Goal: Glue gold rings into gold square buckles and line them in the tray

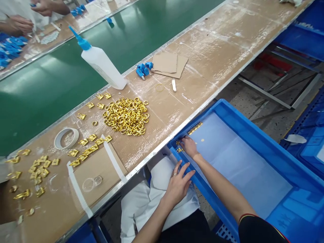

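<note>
My right hand point(189, 146) reaches into the near left corner of a blue plastic tray point(243, 126). Its fingers are curled together at a small gold piece point(178, 143), and part of the grip is hidden. Beside the fingers lie more gold pieces point(180, 150), and a neat row of gold pieces point(195, 128) runs along the tray's side. A white sheet point(235, 158) lines the tray bottom. My left hand point(179, 182), with a ring on one finger, rests with spread fingers against the tray's near rim, holding nothing.
On the bench stand a heap of gold rings point(126, 116), a white squeeze bottle point(103, 65), a tape roll point(66, 138) and a taped cardboard sheet point(98, 172). Several square gold pieces point(40, 167) lie at left. Across the green belt point(141, 32) are a co-worker's hands point(20, 24).
</note>
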### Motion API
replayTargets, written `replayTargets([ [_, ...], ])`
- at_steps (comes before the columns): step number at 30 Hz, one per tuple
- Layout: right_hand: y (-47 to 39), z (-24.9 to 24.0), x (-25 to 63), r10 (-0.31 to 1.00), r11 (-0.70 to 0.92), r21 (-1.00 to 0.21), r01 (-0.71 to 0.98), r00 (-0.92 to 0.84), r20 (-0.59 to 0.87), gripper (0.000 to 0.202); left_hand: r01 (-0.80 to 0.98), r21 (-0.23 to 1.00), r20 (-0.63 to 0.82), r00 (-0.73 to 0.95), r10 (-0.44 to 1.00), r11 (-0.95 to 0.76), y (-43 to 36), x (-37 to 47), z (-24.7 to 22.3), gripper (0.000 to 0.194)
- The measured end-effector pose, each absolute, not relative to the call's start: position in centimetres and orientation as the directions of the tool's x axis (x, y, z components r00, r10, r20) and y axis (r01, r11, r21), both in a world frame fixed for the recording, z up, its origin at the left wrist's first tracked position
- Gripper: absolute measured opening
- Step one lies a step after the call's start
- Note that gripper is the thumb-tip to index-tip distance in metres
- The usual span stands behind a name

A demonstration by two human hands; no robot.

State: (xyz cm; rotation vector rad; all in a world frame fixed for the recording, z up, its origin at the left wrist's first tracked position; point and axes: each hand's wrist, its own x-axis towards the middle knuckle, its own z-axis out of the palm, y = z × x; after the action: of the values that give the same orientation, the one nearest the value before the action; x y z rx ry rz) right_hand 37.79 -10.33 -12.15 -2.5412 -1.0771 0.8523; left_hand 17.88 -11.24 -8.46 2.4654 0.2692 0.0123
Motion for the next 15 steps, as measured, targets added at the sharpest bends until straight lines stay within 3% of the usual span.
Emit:
replayTargets([
  [15, -10.1, -13.6, 36.7, 0.783, -0.604, -0.379, 0.701, 0.434, -0.446, 0.023, 0.159, 0.604, 0.008, 0.979, 0.205, -0.781, -11.2, 18.0, -8.8, 0.043],
])
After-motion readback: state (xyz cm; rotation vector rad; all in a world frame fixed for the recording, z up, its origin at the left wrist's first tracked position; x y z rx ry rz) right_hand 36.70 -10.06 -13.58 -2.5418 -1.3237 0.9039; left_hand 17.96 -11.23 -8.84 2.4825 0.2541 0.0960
